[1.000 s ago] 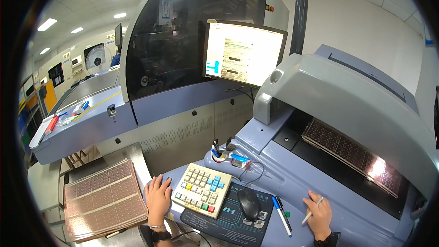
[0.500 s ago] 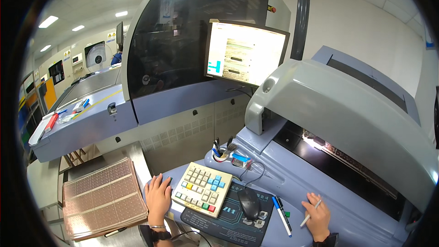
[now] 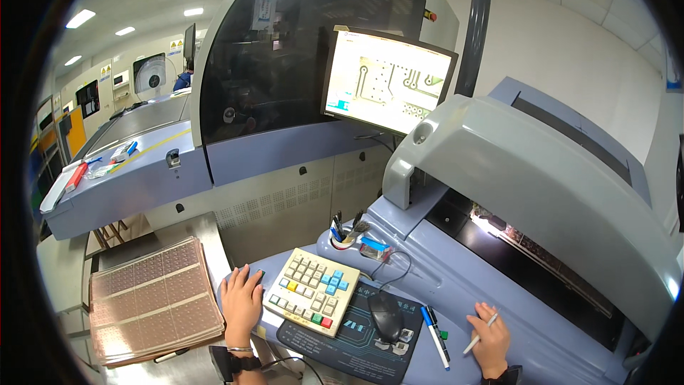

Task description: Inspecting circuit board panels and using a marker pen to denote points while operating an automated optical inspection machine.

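Observation:
My left hand [image 3: 242, 301] lies with its fingers stretched out on the blue-grey machine ledge, just left of a cream keypad [image 3: 312, 292] with coloured keys. Something small and dark shows by its index fingertip, too small to name. Held in my right hand [image 3: 493, 346], right of the mouse mat, is a slim white pen [image 3: 471, 345], tilted. Two markers [image 3: 435, 337], blue-white and dark, lie to the left of that hand. A black mouse [image 3: 385, 316] rests on the dark mat [image 3: 335, 358]. On the monitor [image 3: 388, 78] is a magnified pattern of tracks and dots.
A stack of copper-coloured panels [image 3: 153, 303] lies on a metal table at left. A cup of pens and a brush [image 3: 345, 235] stands behind the keypad. The grey machine hood [image 3: 527, 171] arches over a lit slot at right. Cables run near the keypad and my left wrist.
The monitor's picture has changed from dark horizontal bands to a magnified track pattern. The view has shifted slightly. Both hands keep about the same places, the right still holding the pen.

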Motion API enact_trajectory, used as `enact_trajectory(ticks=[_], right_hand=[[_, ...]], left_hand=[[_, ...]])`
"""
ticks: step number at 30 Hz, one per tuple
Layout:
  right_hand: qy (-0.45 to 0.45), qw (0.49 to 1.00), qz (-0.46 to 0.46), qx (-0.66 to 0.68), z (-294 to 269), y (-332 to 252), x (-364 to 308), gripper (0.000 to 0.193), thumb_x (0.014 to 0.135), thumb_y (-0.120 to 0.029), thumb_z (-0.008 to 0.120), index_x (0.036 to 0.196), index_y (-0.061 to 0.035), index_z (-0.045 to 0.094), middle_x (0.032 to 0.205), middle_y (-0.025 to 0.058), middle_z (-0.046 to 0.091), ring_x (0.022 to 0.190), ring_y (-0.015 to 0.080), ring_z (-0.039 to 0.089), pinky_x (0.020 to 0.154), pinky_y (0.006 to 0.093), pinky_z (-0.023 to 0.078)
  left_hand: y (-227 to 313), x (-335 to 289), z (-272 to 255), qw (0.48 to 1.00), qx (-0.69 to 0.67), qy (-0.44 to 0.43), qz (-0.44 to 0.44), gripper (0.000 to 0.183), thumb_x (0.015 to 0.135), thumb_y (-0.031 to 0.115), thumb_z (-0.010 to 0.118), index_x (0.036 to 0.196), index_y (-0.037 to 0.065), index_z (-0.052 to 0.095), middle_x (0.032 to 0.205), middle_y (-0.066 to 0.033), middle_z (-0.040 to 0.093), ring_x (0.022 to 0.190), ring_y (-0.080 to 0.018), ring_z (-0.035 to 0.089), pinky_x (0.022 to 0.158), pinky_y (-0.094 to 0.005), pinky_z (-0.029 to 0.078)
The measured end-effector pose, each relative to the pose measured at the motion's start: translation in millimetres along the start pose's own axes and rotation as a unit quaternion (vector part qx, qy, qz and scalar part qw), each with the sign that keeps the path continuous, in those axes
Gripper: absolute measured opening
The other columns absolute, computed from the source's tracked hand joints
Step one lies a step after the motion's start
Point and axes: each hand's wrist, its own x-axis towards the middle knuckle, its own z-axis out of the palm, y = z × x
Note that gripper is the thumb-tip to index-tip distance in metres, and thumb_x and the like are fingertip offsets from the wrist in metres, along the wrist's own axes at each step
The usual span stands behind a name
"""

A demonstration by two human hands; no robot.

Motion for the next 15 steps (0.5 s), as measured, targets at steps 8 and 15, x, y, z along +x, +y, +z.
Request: enact_trajectory(ticks=[8, 15], right_hand=[[0.003, 1.000, -0.003, -0.002, 1.7, 1.9, -0.2, 0.028, 0.070, 0.004, 0.067, 0.094, -0.0088, 0.070, 0.113, 0.0133, 0.069, 0.110, 0.0344, 0.065, 0.098, 0.0473, 0.052], [0.018, 0.999, 0.019, 0.035, -1.3, 1.3, 0.8, 0.028, 0.078, 0.005, 0.061, 0.103, -0.0067, 0.069, 0.112, 0.0163, 0.069, 0.105, 0.0357, 0.066, 0.092, 0.0457, 0.053]], left_hand=[[1.5, 0.8, -0.1, 1.000, -0.003, 0.002, 0.000, 0.032, 0.093, 0.026, 0.060, 0.123, 0.021, 0.068, 0.141, -0.0085, 0.055, 0.136, -0.0308, 0.044, 0.116, -0.0525, 0.024], [0.9, -0.8, -1.4, 1.000, -0.004, 0.003, 0.000, 0.032, 0.092, 0.025, 0.060, 0.123, 0.020, 0.068, 0.141, -0.0092, 0.056, 0.136, -0.0317, 0.044, 0.116, -0.0525, 0.024]])
